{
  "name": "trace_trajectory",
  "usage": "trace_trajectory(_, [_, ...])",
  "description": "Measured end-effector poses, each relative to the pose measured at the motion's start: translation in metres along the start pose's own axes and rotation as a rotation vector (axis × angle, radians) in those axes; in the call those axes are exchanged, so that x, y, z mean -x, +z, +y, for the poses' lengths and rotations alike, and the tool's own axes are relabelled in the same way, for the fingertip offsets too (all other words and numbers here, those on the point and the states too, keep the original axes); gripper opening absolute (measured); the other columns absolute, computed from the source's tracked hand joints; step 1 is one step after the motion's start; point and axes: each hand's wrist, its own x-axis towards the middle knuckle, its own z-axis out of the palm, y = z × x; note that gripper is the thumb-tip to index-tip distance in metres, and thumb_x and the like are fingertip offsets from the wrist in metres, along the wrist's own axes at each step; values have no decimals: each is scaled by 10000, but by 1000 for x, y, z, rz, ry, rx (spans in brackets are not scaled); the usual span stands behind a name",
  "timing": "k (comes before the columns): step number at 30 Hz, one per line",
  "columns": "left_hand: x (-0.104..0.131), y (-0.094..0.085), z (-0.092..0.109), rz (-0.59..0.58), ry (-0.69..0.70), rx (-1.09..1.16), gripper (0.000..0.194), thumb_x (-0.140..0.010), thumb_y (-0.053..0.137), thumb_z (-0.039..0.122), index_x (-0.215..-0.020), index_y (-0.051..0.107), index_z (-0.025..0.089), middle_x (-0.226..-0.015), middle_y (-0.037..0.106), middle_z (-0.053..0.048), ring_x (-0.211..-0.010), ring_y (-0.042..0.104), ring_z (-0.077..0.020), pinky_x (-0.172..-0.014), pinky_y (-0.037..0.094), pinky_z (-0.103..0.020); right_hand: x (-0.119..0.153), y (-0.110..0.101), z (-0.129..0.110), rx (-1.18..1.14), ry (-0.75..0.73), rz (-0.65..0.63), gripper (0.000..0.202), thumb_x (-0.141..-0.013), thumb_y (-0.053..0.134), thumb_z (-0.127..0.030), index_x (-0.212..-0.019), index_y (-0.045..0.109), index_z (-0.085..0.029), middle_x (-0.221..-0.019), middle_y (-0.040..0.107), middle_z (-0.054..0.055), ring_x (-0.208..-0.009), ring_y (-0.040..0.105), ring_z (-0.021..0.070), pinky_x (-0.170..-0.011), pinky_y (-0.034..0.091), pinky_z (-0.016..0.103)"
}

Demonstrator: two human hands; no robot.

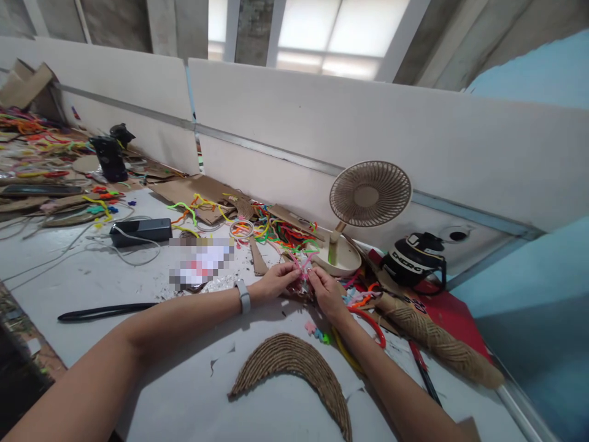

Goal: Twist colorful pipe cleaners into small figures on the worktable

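My left hand [281, 279], with a grey band on its wrist, pinches a thin pink pipe cleaner [302, 263]. Close beside it, my right hand [324, 291] has its thumb and fingers pressed together on the same pink piece; its exact shape is too small to make out. Nearer to me lies a crescent [288, 356] covered in rows of brown twine, flat on the white table. Small pink, blue and green flower-like pieces [316, 332] rest between the crescent and my right forearm.
A small fan [370, 195] stands behind my hands, near tangled colourful pipe cleaners [289, 232]. To the right are a black jug [416, 261] and a roll of twine [437, 337]. A power bank [142, 231] with cables and a black strap [108, 311] lie left.
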Motion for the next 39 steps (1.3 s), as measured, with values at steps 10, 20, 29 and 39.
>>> trace_trajectory(10, [1,1,3,-7,-26,-29,464,-674,639,593,-694,489,154,-533,478,51,-477,413,-65,-476,317,-209,-1,-8,-1,-42,108,-176,369,-832,446,-551,-654,432,-228,-506,392,-53,-450,349,117,-438,281,243])
trace_trajectory(20, [-2,0,-5,65,21,3,470,-720,595,608,-759,497,150,-619,522,39,-527,447,-62,-516,341,-194,1,-5,-12,-75,48,-44,313,-840,451,-492,-689,477,-219,-619,468,-22,-581,441,146,-570,370,264])
trace_trajectory(29, [1,-4,1,-56,12,-160,462,-739,547,614,-667,458,167,-503,426,53,-452,360,-71,-451,266,-221,1,-17,-19,-16,105,-379,308,-826,472,-471,-658,493,-214,-531,447,-38,-493,402,124,-473,309,239])
trace_trajectory(39, [5,-2,7,74,47,-117,433,-771,525,609,-724,494,180,-686,520,-5,-643,481,-123,-563,392,-237,4,-13,-24,-104,204,-217,262,-818,467,-408,-639,456,-217,-489,437,-53,-444,392,113,-449,324,235])
